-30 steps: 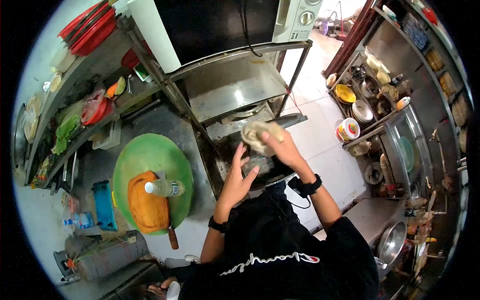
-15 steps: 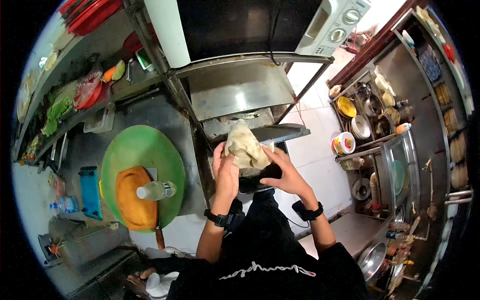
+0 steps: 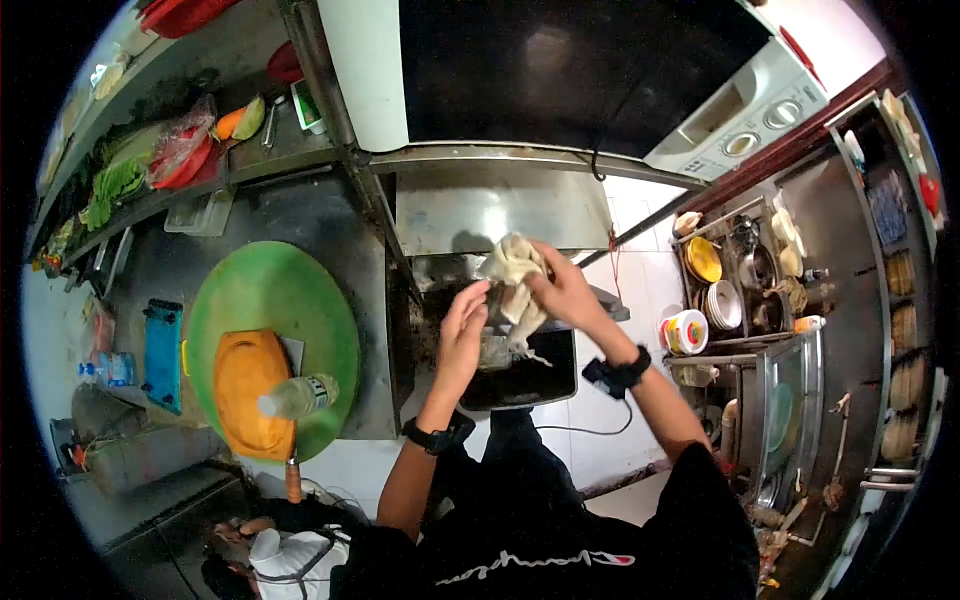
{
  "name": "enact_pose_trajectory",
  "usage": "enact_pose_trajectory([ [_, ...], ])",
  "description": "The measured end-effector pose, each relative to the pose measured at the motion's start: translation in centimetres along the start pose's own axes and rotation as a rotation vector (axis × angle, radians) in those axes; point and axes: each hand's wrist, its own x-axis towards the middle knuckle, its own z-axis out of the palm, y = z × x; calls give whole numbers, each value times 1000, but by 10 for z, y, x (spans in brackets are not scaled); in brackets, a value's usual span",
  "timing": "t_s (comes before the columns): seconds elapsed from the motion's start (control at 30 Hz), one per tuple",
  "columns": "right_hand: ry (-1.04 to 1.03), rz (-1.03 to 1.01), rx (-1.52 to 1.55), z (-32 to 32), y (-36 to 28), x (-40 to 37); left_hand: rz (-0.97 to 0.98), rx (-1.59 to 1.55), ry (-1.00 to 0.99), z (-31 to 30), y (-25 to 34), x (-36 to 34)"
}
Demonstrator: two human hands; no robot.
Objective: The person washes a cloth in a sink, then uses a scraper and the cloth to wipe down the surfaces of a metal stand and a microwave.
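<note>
A crumpled, off-white cloth point(image 3: 520, 285) hangs in front of me, stained and bunched, with a thin strand at its lower end. My right hand point(image 3: 568, 292) grips it from the right, fingers wrapped round its side. Just left of the cloth is my left hand point(image 3: 462, 330), its fingers partly curled and apart, with nothing visible in it. Below both hands sits a black bin point(image 3: 530, 385) with something clear inside it. Behind the cloth is the metal shelf rack point(image 3: 500, 205).
On the left counter, a green round board point(image 3: 230, 300) carries a wooden tray point(image 3: 245, 385), a clear bottle point(image 3: 305, 397) and a knife point(image 3: 293, 480). A microwave point(image 3: 745, 120) stands above. Racks of bowls point(image 3: 722, 303) and a white bucket point(image 3: 685, 332) are on the right.
The cloth has moved right and bunched into a narrower shape. My right hand now grips it from above, and my left hand has come away from it. More of the black bin shows.
</note>
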Motion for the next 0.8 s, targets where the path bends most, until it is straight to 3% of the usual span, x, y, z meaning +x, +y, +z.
enact_pose_trajectory([
  [0.07, -111, 196, -6, 0, 17, 49, 40, 10, 127, -20, -14, 5],
  [0.13, -172, 139, -136, 17, 50, 107, 35, -13, 258, -46, -42, 14],
  [0.2, -240, 131, -440, 37, 44, 159, 5, 13, 344, -66, -57, 22],
  [0.27, -516, 334, -771, 66, 26, 205, -25, 109, 340, -88, -68, 35],
  [0.3, -366, -43, -917, 90, 93, 230, -48, 48, 367, -91, -66, 40],
  [0.33, -170, -154, -842, 123, 148, 258, -72, -13, 393, -94, -65, 45],
  [0.37, -231, -196, -853, 139, 165, 269, -6, 46, 422, -102, -83, 54],
  [0.43, -320, -212, -859, 166, 158, 274, 46, 34, 503, -113, -108, 73],
  [0.5, -376, -149, -872, 173, 91, 249, 10, 188, 596, -116, -113, 86],
  [0.57, -266, -185, -856, 173, 64, 232, 54, 417, 680, -119, -120, 100],
  [0.63, -417, -120, -557, 175, 128, 252, 213, 663, 771, -122, -124, 110],
  [0.73, -361, -444, -700, 162, 92, 239, 315, 582, 816, -121, -119, 117],
  [0.8, -462, -496, -637, 157, 76, 237, 411, 586, 846, -125, -126, 121],
])
